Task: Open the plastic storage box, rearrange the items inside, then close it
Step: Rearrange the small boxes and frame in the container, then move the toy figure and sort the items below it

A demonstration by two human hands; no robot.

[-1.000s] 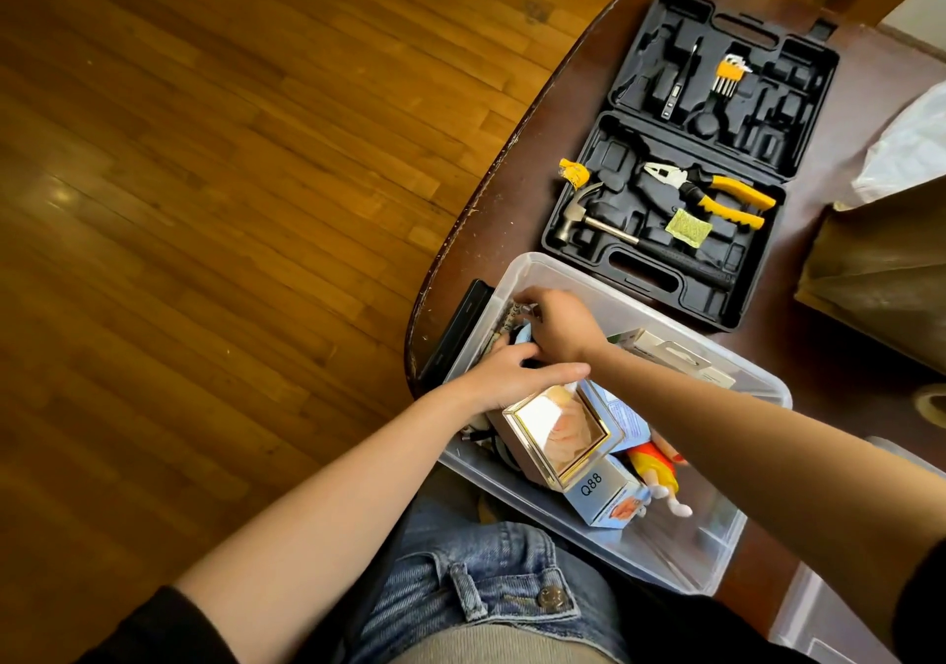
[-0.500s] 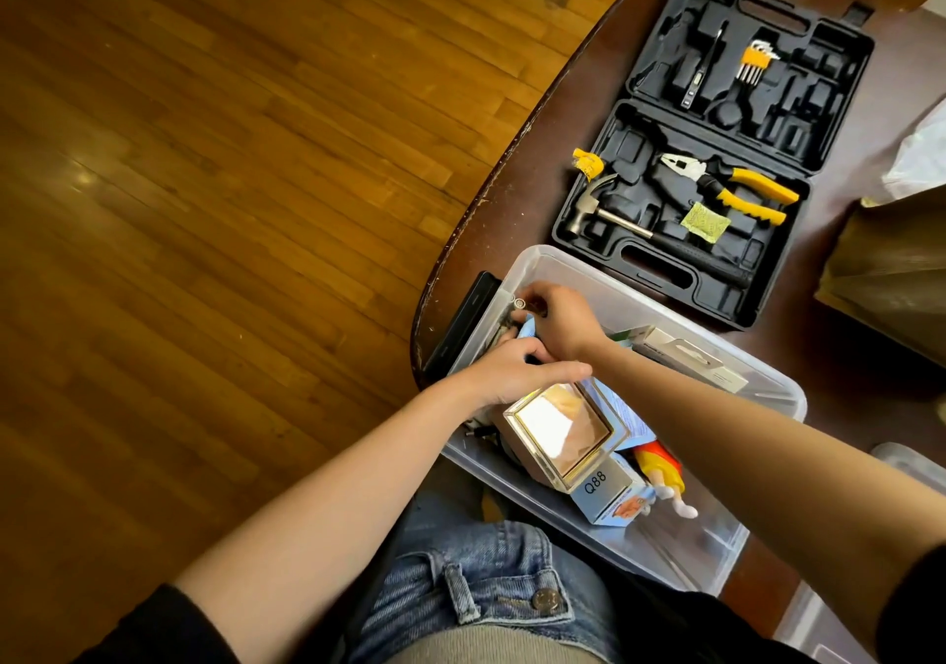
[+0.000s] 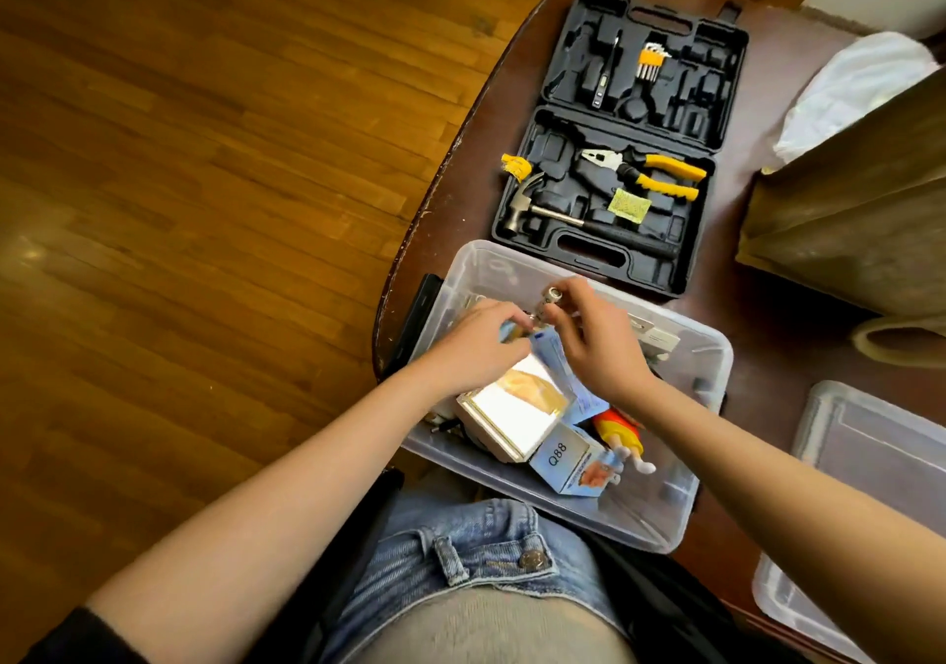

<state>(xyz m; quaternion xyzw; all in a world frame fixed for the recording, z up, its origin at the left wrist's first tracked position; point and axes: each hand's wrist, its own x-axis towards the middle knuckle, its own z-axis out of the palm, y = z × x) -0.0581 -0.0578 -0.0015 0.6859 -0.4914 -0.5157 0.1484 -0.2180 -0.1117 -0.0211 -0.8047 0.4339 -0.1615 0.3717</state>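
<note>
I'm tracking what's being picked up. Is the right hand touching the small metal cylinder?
Touching. The head view shows the right hand pinching the small metal cylinder between fingertips above the storage box.

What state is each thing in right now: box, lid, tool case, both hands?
Storage box: open, items inside.
Lid: off, lying on the table right of the box.
Tool case: open flat, hammer and pliers seated.
Left hand: inside the box, fingers curled on something blurred.
Right hand: pinching a small cylinder above the box.
</note>
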